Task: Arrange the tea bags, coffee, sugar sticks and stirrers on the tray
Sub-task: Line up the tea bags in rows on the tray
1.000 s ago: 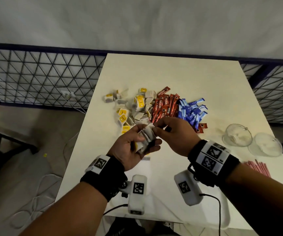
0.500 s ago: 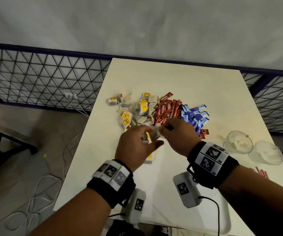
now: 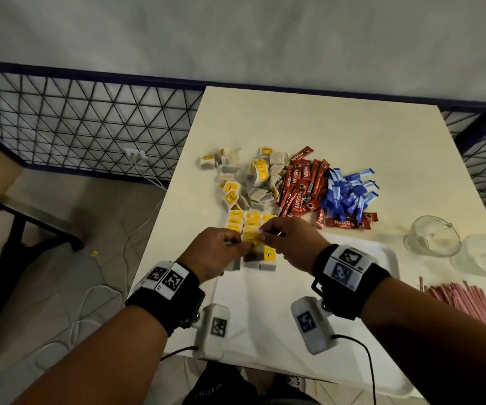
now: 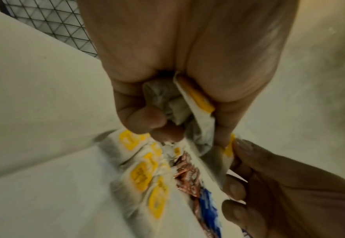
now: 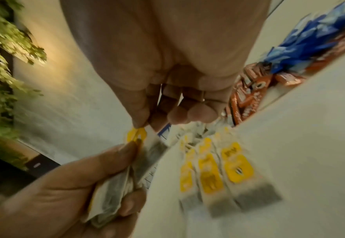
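Both hands' fingers pinch soft paper tea bags: left hand a bunch, right hand one yellow-tagged bag.

Both hands fingertip to fingertip, left hand and right hand curled.

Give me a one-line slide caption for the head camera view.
Both hands, left hand and right hand, pinch a yellow-tagged tea bag above the white tray.
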`<control>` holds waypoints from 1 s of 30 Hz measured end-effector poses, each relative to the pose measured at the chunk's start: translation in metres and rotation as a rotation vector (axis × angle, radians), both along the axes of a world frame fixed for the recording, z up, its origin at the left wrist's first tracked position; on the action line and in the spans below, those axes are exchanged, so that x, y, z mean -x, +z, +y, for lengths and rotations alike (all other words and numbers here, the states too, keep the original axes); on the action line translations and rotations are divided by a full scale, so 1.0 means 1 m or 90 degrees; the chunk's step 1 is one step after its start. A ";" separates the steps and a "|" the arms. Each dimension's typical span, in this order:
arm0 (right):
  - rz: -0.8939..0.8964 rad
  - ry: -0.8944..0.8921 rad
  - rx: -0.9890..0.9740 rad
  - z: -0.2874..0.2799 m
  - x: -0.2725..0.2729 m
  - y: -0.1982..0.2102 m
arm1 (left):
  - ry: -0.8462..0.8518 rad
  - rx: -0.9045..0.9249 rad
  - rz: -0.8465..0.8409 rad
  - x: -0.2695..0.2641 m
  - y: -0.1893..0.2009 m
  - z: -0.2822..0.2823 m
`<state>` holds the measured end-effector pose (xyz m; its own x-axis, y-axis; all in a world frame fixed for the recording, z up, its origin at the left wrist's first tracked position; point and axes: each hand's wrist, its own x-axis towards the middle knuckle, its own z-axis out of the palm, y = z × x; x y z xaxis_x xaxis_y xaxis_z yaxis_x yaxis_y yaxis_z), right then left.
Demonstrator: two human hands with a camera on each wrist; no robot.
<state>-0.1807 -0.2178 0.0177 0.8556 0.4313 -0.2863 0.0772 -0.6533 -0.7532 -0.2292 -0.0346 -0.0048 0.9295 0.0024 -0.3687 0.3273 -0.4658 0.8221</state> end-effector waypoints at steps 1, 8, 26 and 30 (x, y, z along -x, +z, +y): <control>0.007 0.004 0.019 0.000 0.003 -0.009 | -0.003 -0.039 0.021 0.003 -0.008 0.004; 0.005 -0.027 0.155 -0.021 0.014 -0.048 | 0.007 -0.115 0.120 0.005 -0.042 0.028; 0.121 -0.132 0.162 -0.009 0.013 -0.078 | 0.068 -0.266 0.069 -0.003 -0.056 0.018; 0.118 -0.145 0.160 -0.005 0.014 -0.080 | 0.070 -0.265 0.060 -0.005 -0.059 0.019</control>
<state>-0.1950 -0.2230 -0.0627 0.8450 0.1331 -0.5179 -0.2134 -0.8041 -0.5548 -0.2247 -0.0160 -0.0640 0.8779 0.2660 -0.3983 0.4581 -0.7091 0.5361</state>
